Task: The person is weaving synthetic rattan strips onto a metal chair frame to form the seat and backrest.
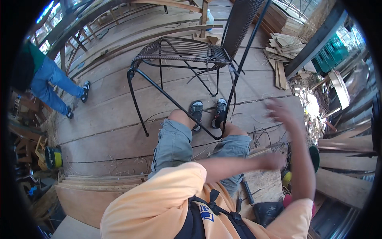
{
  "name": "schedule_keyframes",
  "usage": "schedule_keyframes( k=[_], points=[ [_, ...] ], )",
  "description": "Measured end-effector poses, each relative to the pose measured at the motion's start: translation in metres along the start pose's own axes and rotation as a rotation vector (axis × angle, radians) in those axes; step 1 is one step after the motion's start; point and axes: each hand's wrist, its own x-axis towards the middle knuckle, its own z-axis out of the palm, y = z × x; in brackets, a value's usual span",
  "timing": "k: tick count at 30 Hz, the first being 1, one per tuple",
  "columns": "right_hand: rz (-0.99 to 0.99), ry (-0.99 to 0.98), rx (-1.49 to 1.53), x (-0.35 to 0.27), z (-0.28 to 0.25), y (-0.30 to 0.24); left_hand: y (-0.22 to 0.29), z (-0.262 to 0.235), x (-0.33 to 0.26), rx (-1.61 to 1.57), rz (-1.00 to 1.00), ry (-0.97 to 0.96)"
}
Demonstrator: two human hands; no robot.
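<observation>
A dark woven chair [183, 49] with a thin black metal frame stands in front of me, its near legs around my feet. My left arm reaches across my body to the right; my left hand [274, 161] is blurred and looks closed, and anything in it is too smeared to make out. Raised farther out on the right, my right hand [283, 112] is also blurred, its fingers apart and no object visible in them. Neither hand touches the chair. Loose dark strands [262, 134] lie on the floor between my right hand and my right knee.
At far left stands another person in blue jeans [59, 83]. Wood pieces [280, 55] are piled at the back right beside a post [314, 44]. Near my right leg is a wooden board [262, 183] with a dark bar [247, 192]. A black and yellow bucket [53, 157] stands left.
</observation>
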Motion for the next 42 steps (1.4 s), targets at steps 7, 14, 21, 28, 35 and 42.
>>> schedule_keyframes(
  k=[7, 14, 21, 28, 35, 42],
  points=[
    [0.008, 0.034, -0.613, -0.056, -0.058, 0.01, -0.057, -0.108, -0.054, -1.523, -0.15, 0.29],
    [0.267, 0.476, -1.09, -0.104, -0.225, 0.177, -0.074, -0.16, -0.058, -1.111, -0.169, 1.027],
    [-0.101, -0.224, 0.057, -0.008, 0.039, -0.022, 0.03, 0.067, -0.031, -0.04, -0.068, -0.289],
    [-0.086, 0.625, -0.754, -0.074, -0.229, 0.108, -0.072, -0.135, -0.159, 0.3, -0.05, 0.419],
    [-0.1, 0.779, -0.865, -0.022, -0.149, 0.149, -0.149, -0.303, -0.246, 1.058, -0.502, 0.714],
    [-0.895, 0.562, -0.416, 0.102, 0.122, -0.062, -0.15, -0.302, -0.218, 0.942, -0.543, 0.503]
  ],
)
